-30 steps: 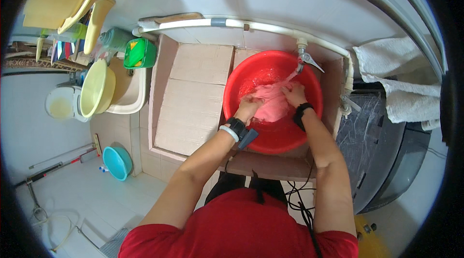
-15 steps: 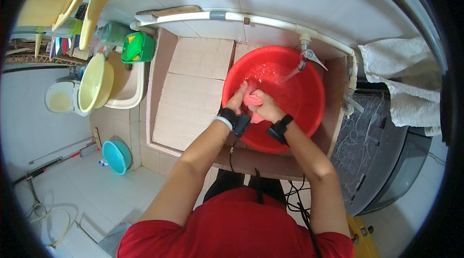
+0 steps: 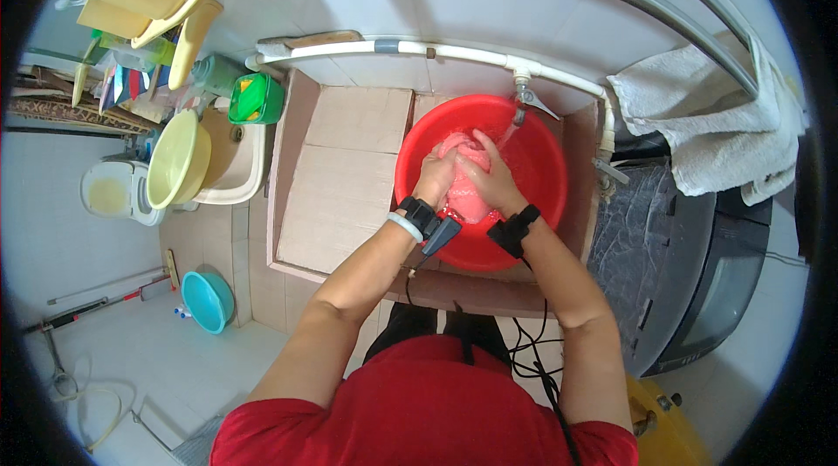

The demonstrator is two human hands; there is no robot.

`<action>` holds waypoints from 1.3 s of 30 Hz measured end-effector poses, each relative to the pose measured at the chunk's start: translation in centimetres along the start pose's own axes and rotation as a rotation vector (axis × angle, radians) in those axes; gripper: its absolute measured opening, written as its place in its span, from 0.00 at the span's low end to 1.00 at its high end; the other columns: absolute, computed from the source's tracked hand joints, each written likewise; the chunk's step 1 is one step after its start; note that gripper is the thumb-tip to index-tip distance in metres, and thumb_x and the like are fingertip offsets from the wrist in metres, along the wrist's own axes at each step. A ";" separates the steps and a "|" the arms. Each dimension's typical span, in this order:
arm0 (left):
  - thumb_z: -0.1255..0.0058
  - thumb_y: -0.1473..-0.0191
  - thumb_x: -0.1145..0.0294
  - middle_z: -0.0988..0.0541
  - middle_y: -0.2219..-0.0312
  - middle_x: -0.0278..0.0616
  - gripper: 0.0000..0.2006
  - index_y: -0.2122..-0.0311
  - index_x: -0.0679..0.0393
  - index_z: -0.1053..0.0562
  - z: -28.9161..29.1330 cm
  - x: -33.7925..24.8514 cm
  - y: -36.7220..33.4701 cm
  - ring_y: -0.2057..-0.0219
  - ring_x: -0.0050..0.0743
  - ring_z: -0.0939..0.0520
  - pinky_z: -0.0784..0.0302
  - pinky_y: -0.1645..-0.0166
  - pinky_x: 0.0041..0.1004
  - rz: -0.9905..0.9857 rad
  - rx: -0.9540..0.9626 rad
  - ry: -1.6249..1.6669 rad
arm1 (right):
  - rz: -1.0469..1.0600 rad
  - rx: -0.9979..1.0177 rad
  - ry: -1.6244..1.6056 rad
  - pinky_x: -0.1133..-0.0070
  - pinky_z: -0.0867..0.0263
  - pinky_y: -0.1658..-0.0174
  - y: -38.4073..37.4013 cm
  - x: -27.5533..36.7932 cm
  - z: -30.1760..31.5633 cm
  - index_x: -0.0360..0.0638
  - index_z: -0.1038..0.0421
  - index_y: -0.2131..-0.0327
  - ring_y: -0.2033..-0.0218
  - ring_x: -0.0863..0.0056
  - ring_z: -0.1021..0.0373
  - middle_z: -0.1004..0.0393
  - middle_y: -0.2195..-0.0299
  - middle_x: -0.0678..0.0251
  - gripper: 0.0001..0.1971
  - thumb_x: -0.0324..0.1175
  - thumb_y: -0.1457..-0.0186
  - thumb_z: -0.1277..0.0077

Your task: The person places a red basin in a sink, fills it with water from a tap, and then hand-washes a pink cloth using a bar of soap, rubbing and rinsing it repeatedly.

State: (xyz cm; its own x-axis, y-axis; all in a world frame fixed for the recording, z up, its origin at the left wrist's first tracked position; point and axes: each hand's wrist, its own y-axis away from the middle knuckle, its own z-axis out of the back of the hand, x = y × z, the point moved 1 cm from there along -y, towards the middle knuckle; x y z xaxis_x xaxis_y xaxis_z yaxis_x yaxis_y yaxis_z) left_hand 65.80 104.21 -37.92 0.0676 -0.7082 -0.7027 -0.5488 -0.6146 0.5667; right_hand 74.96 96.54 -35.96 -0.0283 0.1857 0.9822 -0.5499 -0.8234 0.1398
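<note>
left hand (image 3: 436,176) and right hand (image 3: 492,180) slant inward over the red plastic basin (image 3: 548,209), palms facing, fingers curled around a bunched pink cloth (image 3: 469,197) between them.

The cloth (image 3: 468,195) between the left hand (image 3: 434,178) and right hand (image 3: 492,182) is pink, the basin (image 3: 543,204) around them red. To their left a bowl (image 3: 179,161) is yellow.

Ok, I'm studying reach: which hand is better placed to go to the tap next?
Probably the right hand: it is nearer the tap. The left hand is farther off, left of the pink cloth that both hold.
</note>
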 end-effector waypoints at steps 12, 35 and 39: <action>0.62 0.44 0.68 0.24 0.65 0.41 0.13 0.57 0.61 0.30 -3.2 -2.4 3.4 0.65 0.26 0.24 0.28 0.62 0.24 -0.170 0.047 -0.287 | 0.009 -0.004 0.017 0.75 0.38 0.56 1.5 2.5 2.0 0.35 0.35 0.59 0.59 0.71 0.33 0.29 0.64 0.55 0.20 0.43 0.48 0.54; 0.59 0.45 0.73 0.25 0.66 0.37 0.10 0.60 0.63 0.29 -3.6 -2.9 6.1 0.64 0.23 0.26 0.30 0.58 0.24 -0.262 0.049 -0.321 | 0.120 0.068 0.132 0.78 0.39 0.66 2.5 3.3 2.9 0.38 0.34 0.72 0.74 0.78 0.37 0.34 0.80 0.63 0.12 0.38 0.44 0.58; 0.55 0.47 0.69 0.23 0.67 0.42 0.12 0.59 0.63 0.30 -3.9 -2.9 5.4 0.65 0.27 0.24 0.30 0.60 0.25 -0.560 0.059 -0.362 | 0.147 0.026 -0.096 0.76 0.40 0.54 2.4 2.0 2.6 0.44 0.39 0.53 0.57 0.73 0.38 0.34 0.59 0.65 0.21 0.48 0.43 0.60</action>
State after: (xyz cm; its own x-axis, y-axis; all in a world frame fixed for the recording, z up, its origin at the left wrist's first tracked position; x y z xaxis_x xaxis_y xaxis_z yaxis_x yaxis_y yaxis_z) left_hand 65.94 101.58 -31.17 0.0775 -0.1202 -0.9897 -0.5577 -0.8281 0.0569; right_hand 75.74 93.53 -33.36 -0.0270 0.0111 0.9996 -0.5241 -0.8517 -0.0047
